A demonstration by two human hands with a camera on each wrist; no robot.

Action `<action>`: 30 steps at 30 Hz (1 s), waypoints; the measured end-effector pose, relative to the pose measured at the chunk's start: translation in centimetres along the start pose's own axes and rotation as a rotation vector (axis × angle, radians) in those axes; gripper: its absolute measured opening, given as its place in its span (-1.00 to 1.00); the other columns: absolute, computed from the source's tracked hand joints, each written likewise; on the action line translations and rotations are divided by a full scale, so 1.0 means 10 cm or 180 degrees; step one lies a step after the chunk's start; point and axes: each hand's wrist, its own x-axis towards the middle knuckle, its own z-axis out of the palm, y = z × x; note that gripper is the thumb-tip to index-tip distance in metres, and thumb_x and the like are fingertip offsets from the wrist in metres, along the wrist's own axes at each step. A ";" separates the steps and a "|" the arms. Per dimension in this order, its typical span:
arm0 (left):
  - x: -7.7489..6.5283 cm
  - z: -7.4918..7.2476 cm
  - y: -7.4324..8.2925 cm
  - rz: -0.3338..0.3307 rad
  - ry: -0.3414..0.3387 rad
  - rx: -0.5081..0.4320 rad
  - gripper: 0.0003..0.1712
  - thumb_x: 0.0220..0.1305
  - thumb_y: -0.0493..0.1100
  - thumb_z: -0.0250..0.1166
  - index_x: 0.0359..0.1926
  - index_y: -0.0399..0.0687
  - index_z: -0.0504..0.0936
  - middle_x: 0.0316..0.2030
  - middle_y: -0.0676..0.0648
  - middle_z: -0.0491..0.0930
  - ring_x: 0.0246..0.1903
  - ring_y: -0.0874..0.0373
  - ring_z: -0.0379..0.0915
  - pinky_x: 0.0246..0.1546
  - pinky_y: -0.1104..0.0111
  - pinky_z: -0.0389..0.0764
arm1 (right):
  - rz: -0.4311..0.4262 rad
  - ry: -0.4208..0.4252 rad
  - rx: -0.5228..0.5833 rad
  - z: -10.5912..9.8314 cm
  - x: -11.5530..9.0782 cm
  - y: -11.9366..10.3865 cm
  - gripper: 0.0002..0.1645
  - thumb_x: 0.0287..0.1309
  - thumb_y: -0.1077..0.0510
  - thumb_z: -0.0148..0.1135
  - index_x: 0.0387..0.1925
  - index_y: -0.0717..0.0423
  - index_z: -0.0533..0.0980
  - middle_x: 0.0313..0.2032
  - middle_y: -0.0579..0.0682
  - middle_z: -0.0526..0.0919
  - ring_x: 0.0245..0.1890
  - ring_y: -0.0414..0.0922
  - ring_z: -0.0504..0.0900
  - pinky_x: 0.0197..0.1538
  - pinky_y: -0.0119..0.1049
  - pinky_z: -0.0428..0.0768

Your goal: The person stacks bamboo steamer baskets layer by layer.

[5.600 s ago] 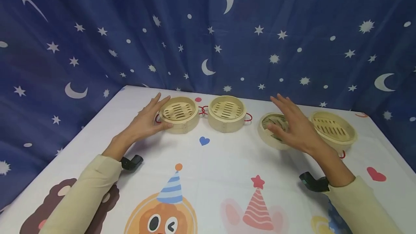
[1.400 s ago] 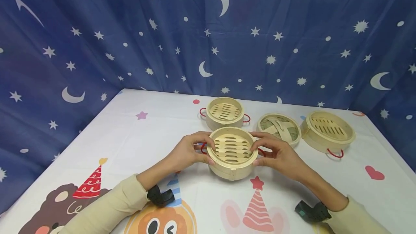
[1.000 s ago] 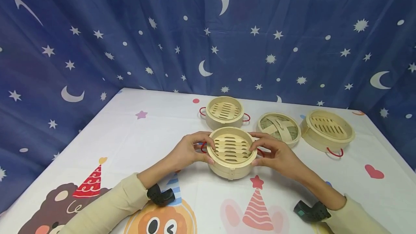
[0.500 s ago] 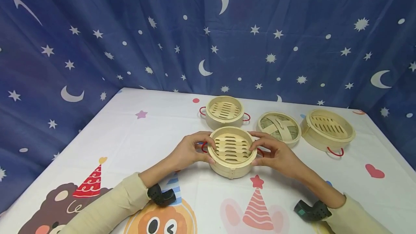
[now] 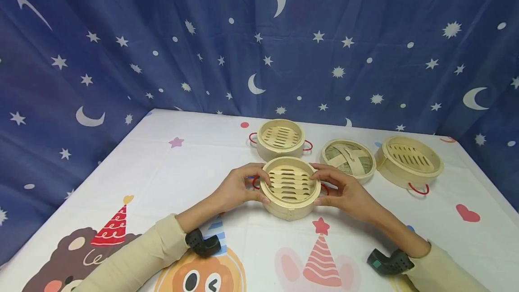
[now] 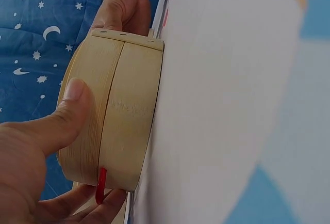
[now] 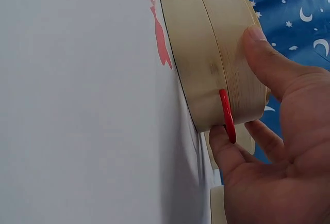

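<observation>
And the steamer basket (image 5: pixel 289 188) has come forward from the back left, now upright on or just above the bench (image 5: pixel 182 175), before a second basket (image 5: pixel 280 141); left hand (image 5: pixel 239 188) and right hand (image 5: pixel 344 193) pinch opposite sides, so the carry looks nearly done. No readable brand, label or writing.
</observation>
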 end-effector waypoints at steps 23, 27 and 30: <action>0.03 -0.08 -0.02 0.0036 -0.0221 0.0073 -0.54 -0.13 -0.27 0.55 -0.12 -0.08 0.61 0.16 -0.09 0.43 0.16 0.04 0.33 0.10 0.10 0.48 | 0.0358 0.0137 -0.0112 -0.04 0.00 0.01 -0.26 -0.06 0.36 0.45 0.16 0.28 0.32 0.29 0.22 0.28 0.25 0.19 0.33 0.17 -0.28 0.47; 0.04 -0.15 -0.02 0.0044 -0.0283 -0.0010 -0.48 -0.08 -0.28 0.53 -0.03 -0.11 0.59 0.12 -0.10 0.46 0.10 0.05 0.41 0.10 0.17 0.50 | 0.0377 0.0135 -0.0095 -0.04 0.00 0.02 -0.26 -0.06 0.36 0.44 0.18 0.27 0.31 0.26 0.21 0.30 0.25 0.15 0.34 0.17 -0.27 0.47; 0.08 -0.23 -0.02 0.0012 -0.0290 -0.0102 -0.47 -0.06 -0.31 0.51 0.01 -0.15 0.57 0.13 -0.15 0.45 0.10 0.00 0.44 0.11 0.16 0.50 | 0.0392 0.0130 -0.0088 -0.04 0.00 0.03 -0.25 -0.05 0.36 0.44 0.19 0.26 0.30 0.25 0.21 0.31 0.26 0.13 0.34 0.18 -0.28 0.46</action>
